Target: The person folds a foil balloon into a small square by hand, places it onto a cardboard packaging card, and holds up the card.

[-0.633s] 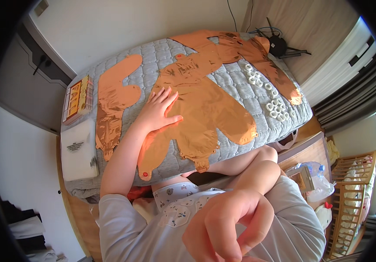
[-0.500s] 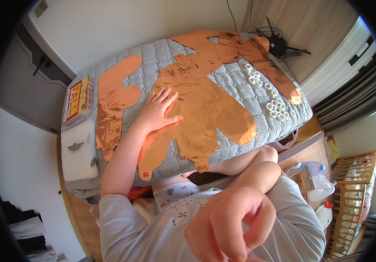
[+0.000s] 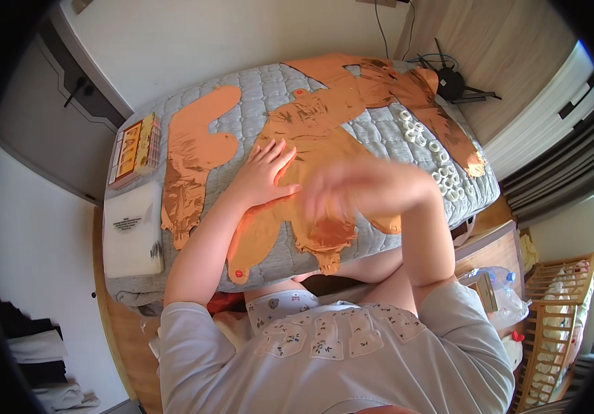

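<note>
A large copper-orange foil balloon (image 3: 310, 145), flat and uninflated with rounded lobes, lies across the grey quilted mattress (image 3: 374, 134). My left hand (image 3: 264, 178) rests on it palm down, fingers spread, holding nothing. Over the balloon's right part hangs my right hand (image 3: 362, 188), smeared by motion; whether it touches the foil is unclear. A narrower flat foil piece (image 3: 193, 148) lies to the left of my left hand. More crinkled copper foil (image 3: 380, 90) stretches along the far edge and down the right side.
Several small white rings (image 3: 414, 134) lie at the right. A patterned box (image 3: 131, 155) and a white packet (image 3: 133, 238) sit at the left edge. A black router-like device (image 3: 451, 83) stands at the far right corner. A wooden crib (image 3: 552, 324) is on the right.
My right hand has moved from close in front of my chest forward over the foil balloon. My left hand stays on the foil. The view has shifted slightly.
</note>
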